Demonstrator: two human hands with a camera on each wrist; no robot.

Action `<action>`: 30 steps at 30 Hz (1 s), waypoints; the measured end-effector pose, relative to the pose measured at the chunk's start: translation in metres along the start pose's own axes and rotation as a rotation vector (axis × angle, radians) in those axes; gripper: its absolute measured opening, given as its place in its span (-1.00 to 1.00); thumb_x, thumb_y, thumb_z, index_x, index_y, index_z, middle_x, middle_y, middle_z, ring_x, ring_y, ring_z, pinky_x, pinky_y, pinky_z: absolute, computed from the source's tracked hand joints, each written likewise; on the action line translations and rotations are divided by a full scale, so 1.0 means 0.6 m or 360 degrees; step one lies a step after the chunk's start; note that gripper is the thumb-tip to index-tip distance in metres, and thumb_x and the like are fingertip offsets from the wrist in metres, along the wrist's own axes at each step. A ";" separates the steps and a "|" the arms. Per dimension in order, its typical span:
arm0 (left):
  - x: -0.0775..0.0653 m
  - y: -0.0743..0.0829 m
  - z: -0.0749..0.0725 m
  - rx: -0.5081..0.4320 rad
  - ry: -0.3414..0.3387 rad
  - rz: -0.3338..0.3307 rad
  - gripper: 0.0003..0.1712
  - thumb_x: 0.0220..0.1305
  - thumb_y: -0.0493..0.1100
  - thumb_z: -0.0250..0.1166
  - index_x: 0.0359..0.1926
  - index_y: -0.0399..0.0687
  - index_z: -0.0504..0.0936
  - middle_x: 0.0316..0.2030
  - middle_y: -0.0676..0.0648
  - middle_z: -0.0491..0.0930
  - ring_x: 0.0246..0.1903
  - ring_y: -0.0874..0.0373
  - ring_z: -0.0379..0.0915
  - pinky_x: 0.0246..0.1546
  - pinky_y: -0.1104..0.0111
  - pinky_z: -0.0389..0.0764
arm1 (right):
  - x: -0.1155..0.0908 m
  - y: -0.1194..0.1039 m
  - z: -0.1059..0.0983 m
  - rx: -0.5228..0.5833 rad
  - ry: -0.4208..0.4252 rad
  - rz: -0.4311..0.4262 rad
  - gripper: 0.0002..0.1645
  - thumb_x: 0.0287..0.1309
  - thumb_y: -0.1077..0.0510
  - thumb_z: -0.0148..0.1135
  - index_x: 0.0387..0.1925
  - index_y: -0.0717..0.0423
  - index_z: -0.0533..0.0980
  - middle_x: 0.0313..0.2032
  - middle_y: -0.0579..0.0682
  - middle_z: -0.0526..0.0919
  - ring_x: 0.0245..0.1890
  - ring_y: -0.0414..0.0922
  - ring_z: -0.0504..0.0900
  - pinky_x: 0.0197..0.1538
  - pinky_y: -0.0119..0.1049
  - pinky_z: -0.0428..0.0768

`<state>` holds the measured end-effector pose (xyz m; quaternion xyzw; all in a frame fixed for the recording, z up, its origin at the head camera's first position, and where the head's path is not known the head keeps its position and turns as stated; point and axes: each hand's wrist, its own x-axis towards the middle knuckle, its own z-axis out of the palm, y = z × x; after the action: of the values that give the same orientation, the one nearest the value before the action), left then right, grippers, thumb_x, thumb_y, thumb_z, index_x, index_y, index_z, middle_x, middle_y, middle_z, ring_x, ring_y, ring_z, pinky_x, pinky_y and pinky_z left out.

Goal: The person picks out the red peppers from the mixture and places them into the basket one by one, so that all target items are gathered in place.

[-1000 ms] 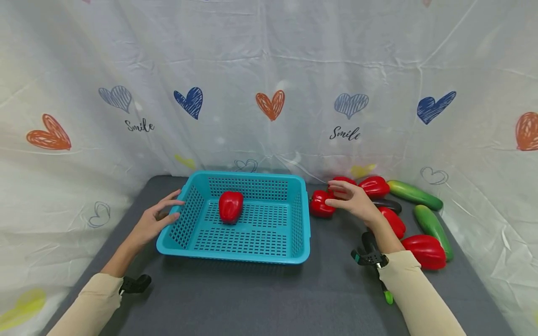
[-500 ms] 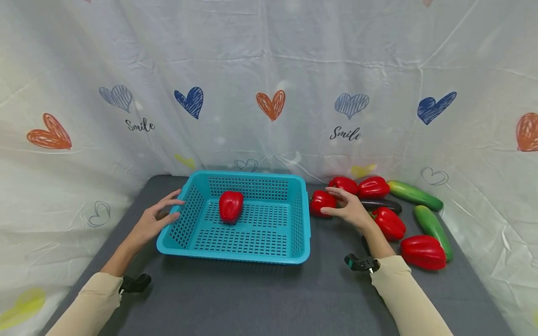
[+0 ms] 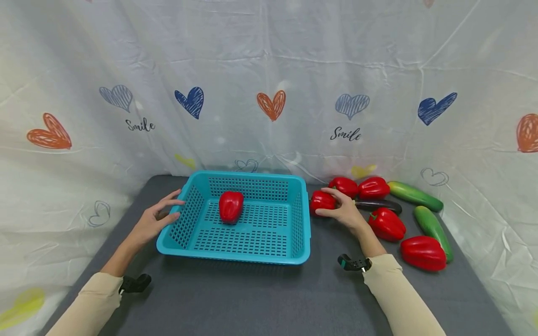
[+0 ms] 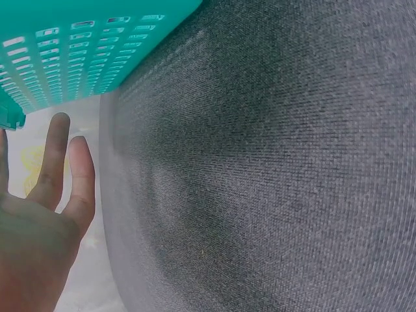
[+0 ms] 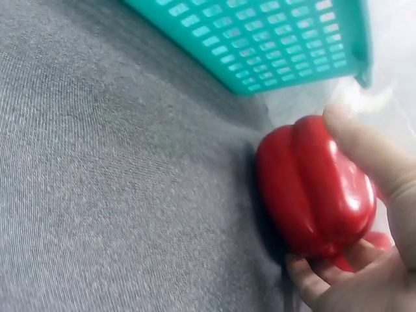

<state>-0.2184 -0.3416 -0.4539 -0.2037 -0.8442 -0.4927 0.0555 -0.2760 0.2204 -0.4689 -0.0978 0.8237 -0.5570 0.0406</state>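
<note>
Getting a sound hold on the pepper (image 3: 320, 201) looks like the step in hand. It lies on the table (image 3: 235, 303), just outside the right wall of the basket (image 3: 235, 259). The right hand (image 3: 346, 208) forms a wide C around it: the thumb (image 5: 364, 146) lies by its upper, basket-facing side, and the fingers (image 5: 309, 279) reach low behind the opposite end. Whether they press on it yet, I cannot tell. Best to seat the fingertips low, bring the thumb in evenly, and lift straight up so it clears the wall; the glossy skin may slip. The left hand (image 3: 150, 223), loosely spread at the basket's left rim, appears to grip nothing; a light steadying touch would do there. The pepper's long axis seems to run sideways, its grooves stretching from the basket side toward the fingers. Its stem probably faces the basket, but is too small to be sure.
</note>
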 end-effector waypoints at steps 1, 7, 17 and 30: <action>0.000 0.000 0.000 -0.0003 0.0000 0.0002 -0.57 0.50 -0.31 0.19 0.33 -0.26 0.49 0.54 -0.16 0.09 0.39 0.10 0.21 0.02 0.54 0.46 | 0.002 -0.001 0.002 -0.0007 0.0005 0.0006 -0.08 0.16 0.14 0.51 0.49 0.10 0.29 0.39 0.24 0.29 0.30 0.25 0.28 0.18 0.20 0.49; 0.000 -0.001 -0.001 -0.0014 -0.0001 0.0030 -0.58 0.50 -0.34 0.19 0.32 -0.28 0.49 0.54 -0.18 0.08 0.42 0.12 0.16 0.03 0.54 0.46 | 0.011 -0.005 0.004 -0.0084 0.0033 0.0012 -0.11 0.13 0.13 0.53 0.45 0.10 0.35 0.35 0.22 0.36 0.26 0.23 0.32 0.18 0.20 0.47; 0.001 0.001 -0.001 -0.0020 -0.0008 0.0021 -0.57 0.50 -0.33 0.18 0.33 -0.27 0.49 0.54 -0.18 0.07 0.35 0.27 0.21 0.01 0.53 0.49 | 0.009 -0.001 -0.003 -0.0125 0.0078 -0.0012 -0.12 0.12 0.07 0.54 0.44 0.07 0.37 0.32 0.23 0.39 0.26 0.22 0.33 0.14 0.19 0.51; 0.001 0.001 0.000 0.0012 -0.0006 0.0005 -0.57 0.50 -0.31 0.19 0.33 -0.25 0.50 0.54 -0.18 0.08 0.36 0.32 0.18 0.02 0.54 0.47 | -0.006 -0.006 -0.013 0.0003 0.0121 0.0005 -0.13 0.18 0.00 0.49 0.47 0.01 0.35 0.37 0.20 0.34 0.33 0.23 0.25 0.11 0.16 0.55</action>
<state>-0.2189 -0.3413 -0.4534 -0.2058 -0.8458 -0.4892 0.0554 -0.2732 0.2268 -0.4627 -0.0752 0.8243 -0.5611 0.0103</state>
